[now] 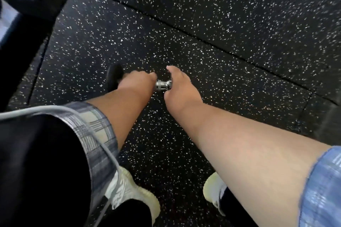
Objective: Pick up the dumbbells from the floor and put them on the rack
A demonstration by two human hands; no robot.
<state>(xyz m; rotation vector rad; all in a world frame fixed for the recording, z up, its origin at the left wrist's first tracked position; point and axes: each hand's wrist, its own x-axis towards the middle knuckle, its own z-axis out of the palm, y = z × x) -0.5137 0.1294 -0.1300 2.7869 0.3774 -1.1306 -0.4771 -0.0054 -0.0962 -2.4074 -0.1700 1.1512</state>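
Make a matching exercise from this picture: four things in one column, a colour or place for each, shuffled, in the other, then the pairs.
Things:
1. dumbbell handle
2. dumbbell head
3. floor
4. shoes

Descriptions:
A. black with white specks
B. shiny metal, showing between the two hands
C. pale, at the bottom of the view
D. plain black disc, left of the left hand

Pairs: 1-B, 2-D, 3-A, 4-C. The right hand covers the handle's other end.
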